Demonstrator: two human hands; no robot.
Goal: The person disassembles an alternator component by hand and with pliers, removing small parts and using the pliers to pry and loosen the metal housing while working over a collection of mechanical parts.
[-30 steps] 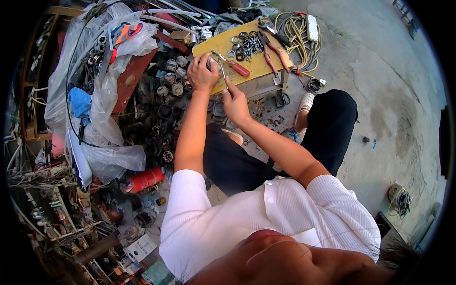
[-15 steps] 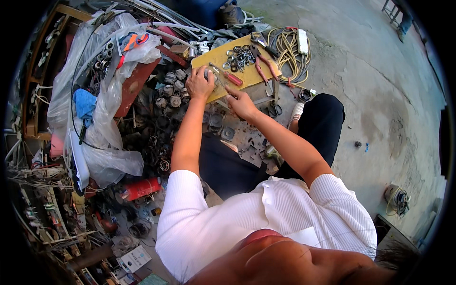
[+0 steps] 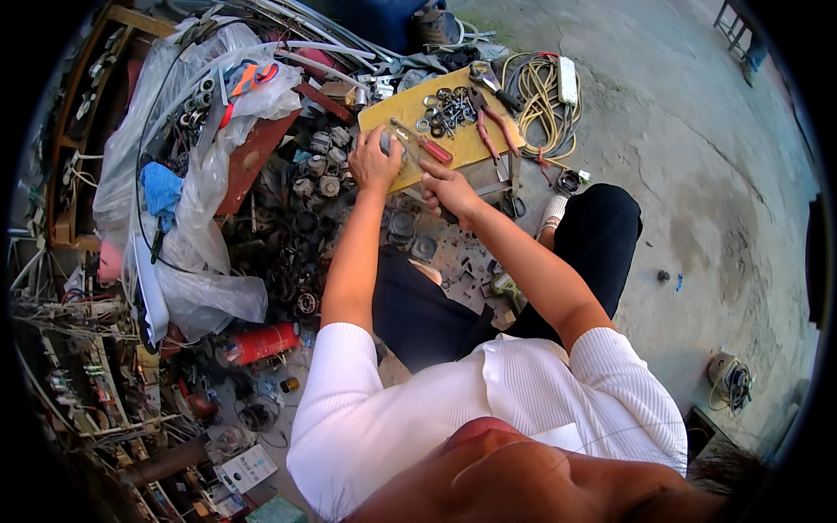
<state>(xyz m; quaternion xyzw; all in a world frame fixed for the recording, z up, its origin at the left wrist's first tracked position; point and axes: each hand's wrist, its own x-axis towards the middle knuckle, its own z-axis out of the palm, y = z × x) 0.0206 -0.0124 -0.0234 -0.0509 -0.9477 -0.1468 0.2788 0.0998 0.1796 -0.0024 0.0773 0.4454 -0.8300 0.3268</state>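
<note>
My left hand (image 3: 375, 162) is closed round a small grey metal part (image 3: 386, 142), pressing it down at the near left edge of a yellow board (image 3: 384, 113). To its right my right hand (image 3: 448, 192) grips a slim tool with a dark handle (image 3: 448, 215); its thin front end points toward the grey part, and its kind is hard to make out. Just beyond lies a screwdriver (image 3: 436, 150) with a red handle. Red-handled pliers (image 3: 494, 124) rest at the board's right side. Several metal rings and bolts (image 3: 452, 109) are heaped between them and the far edge.
Greasy metal parts (image 3: 318, 166) pile up left of the board. A coiled yellow cable (image 3: 536, 100) and a white power strip (image 3: 568, 80) lie right of it. Plastic sheeting (image 3: 205, 218) and a red cylinder (image 3: 261, 343) are farther left. My knee (image 3: 602, 227) rises at the right.
The whole view has shifted slightly. My right hand has turned a little and its tool's handle shows more below the fist; my left hand keeps its hold on the grey part.
</note>
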